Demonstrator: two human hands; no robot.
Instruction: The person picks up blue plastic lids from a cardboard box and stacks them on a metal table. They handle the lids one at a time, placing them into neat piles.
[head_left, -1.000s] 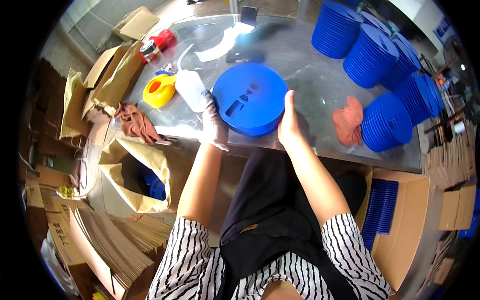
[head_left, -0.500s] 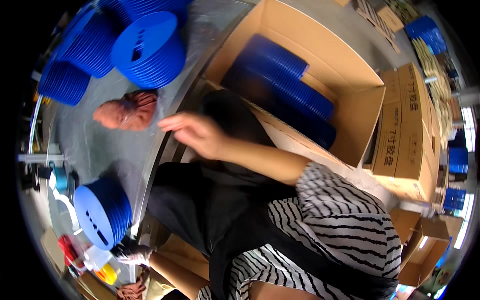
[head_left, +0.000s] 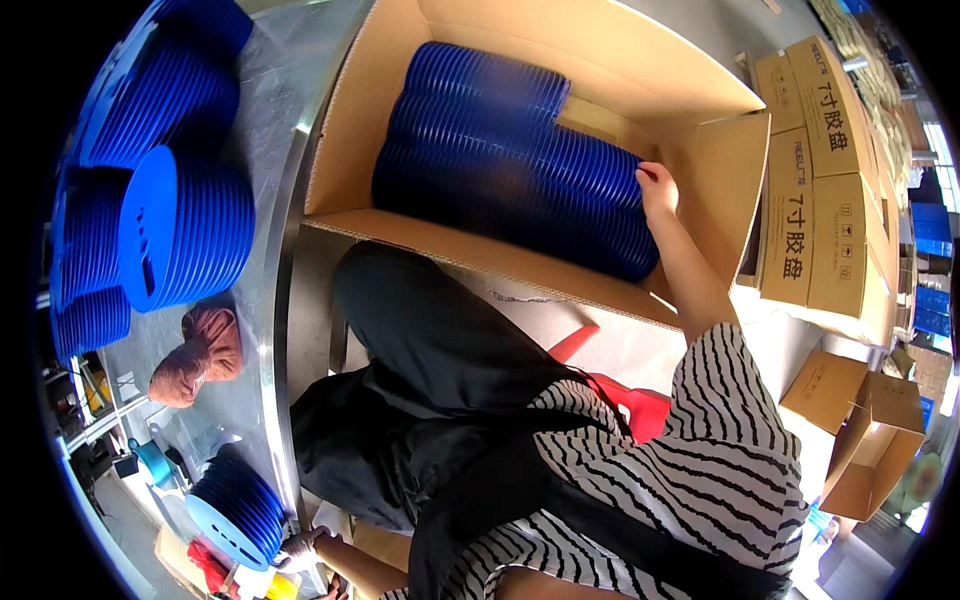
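My right hand (head_left: 657,190) is inside the large open cardboard box (head_left: 700,160), its fingers bent over the end of a row of blue plastic reels (head_left: 590,190). Several such rows lie on their sides in the box, packed face to face. At the lower left, my gloved left hand (head_left: 298,550) is against a short stack of blue reels (head_left: 238,510) on the metal table (head_left: 255,330). Its fingers are mostly hidden. A crumpled brown cloth (head_left: 205,355) lies on the table between that stack and a bigger blue stack (head_left: 190,230).
More blue reel stacks (head_left: 165,90) crowd the far left of the table. Closed cartons (head_left: 830,210) are piled right of the box, with an open carton (head_left: 875,440) below them. A red plastic piece (head_left: 640,405) shows beside my shirt. A teal tape dispenser-like item (head_left: 152,462) is at the left.
My right hand has gone from above the table edge into the box, onto the reels' right end. The view has shifted toward the box. My left hand stays by the small reel stack.
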